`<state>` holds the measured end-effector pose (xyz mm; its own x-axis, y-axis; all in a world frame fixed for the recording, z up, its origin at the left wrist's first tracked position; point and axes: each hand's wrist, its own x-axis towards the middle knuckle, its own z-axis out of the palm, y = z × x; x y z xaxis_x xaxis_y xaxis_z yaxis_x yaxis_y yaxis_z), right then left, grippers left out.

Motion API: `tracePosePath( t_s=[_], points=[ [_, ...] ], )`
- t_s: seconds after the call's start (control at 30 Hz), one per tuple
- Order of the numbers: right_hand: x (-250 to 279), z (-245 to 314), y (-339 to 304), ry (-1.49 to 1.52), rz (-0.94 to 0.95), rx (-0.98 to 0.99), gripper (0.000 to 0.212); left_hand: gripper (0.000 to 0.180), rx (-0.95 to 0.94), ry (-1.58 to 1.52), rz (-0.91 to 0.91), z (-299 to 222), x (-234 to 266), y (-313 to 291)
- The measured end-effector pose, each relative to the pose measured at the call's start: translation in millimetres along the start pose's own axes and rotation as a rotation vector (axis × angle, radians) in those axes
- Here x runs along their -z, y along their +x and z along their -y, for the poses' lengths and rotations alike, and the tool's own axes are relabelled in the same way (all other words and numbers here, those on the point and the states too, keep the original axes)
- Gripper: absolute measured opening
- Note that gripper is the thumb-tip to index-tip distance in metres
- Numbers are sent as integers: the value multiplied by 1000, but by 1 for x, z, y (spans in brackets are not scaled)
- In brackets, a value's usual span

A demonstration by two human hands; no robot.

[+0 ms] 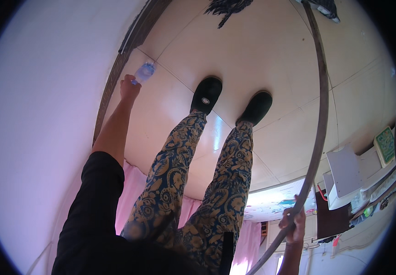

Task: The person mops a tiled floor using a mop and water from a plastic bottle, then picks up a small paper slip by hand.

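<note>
My left hand [129, 87] is closed around one end of a clear, bluish plastic bottle [144, 72], held out over the floor near the wall. My right hand [295, 224], low on the right, grips a long brown mop pole [322, 98]. The pole curves up the right side of the fisheye picture to a grey and white mop head [324, 7], cut off by the upper edge. A dark, stringy bundle [227, 6] lies on the floor at the top middle, only partly in view.
Pale floor tiles [266, 50] surround my dark shoes [207, 94]. A dark baseboard [110, 91] runs along the white wall at left. To the right stand a white shelf-like unit [344, 172] and a green-topped box [384, 145]. Pink curtains [131, 188] hang behind my legs.
</note>
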<state>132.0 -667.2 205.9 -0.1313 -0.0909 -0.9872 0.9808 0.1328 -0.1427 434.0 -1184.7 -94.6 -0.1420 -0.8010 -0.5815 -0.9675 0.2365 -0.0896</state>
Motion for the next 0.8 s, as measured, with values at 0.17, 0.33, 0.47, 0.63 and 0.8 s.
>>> tracePosePath(
  t_s=[0.17, 0.33, 0.47, 0.63, 0.8],
  points=[
    [76, -109, -75, -275, -88, -406, 56, 64, 19, -55, -105, 0, 15, -12],
    [132, -203, -146, -347, -91, -476, 37, 72, -186, -64, -72, -62, 47, -68],
    [127, -243, -200, -208, -84, -411, 25, 69, -91, -527, 549, -174, 47, -192],
    [113, -261, -250, 25, 36, -366, 36, 33, 81, -858, 1088, -310, 33, -332],
    [88, -289, -272, -281, -184, 84, 29, 25, 134, -1125, 1227, -328, -1, -378]
  ],
)
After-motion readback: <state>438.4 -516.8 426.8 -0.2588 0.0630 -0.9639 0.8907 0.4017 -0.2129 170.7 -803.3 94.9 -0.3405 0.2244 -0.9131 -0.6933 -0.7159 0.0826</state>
